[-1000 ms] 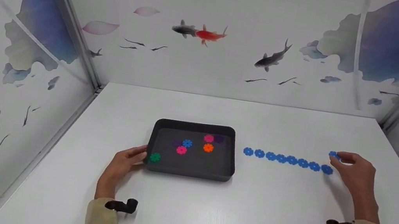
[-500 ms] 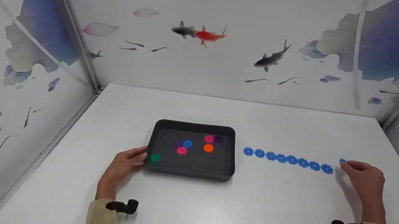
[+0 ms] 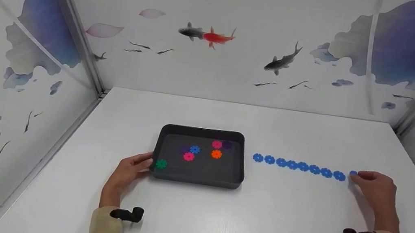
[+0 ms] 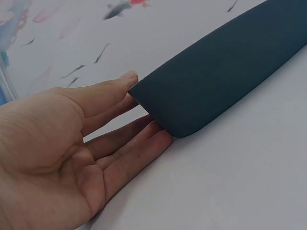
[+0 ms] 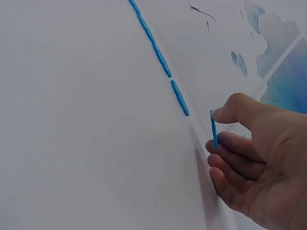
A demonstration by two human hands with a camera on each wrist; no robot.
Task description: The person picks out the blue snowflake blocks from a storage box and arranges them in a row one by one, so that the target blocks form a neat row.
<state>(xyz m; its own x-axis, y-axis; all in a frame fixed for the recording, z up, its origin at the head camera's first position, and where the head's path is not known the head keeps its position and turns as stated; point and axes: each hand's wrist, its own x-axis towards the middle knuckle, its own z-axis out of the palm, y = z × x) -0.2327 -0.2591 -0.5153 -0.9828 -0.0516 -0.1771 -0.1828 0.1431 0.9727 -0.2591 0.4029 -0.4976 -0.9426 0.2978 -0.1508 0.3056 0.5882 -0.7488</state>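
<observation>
Between thumb and fingertips, my right hand [image 3: 376,191] pinches a blue flower-shaped disc [image 5: 214,129], seen edge-on and apart from the table in the right wrist view. A row of several blue flower-shaped discs [image 3: 304,167] lies on the table just left of that hand, with a small gap before the held one. My left hand [image 3: 126,176] touches the near left end of a dark grey tray [image 3: 196,180]. In the left wrist view its fairly straight fingers [image 4: 136,151] rest at the tray's lower edge, the thumb by its rim.
Inside the tray lie loose flower discs: a green one [image 3: 161,164], an orange one [image 3: 216,154], a blue one [image 3: 195,149], two pink and two purple ones. White walls with painted fish enclose the table [image 3: 192,221] at the back and sides.
With the blue disc pinched, my right hand has moved right and toward me from the row's end, then slightly back left. The left hand and the tray stay in place.
</observation>
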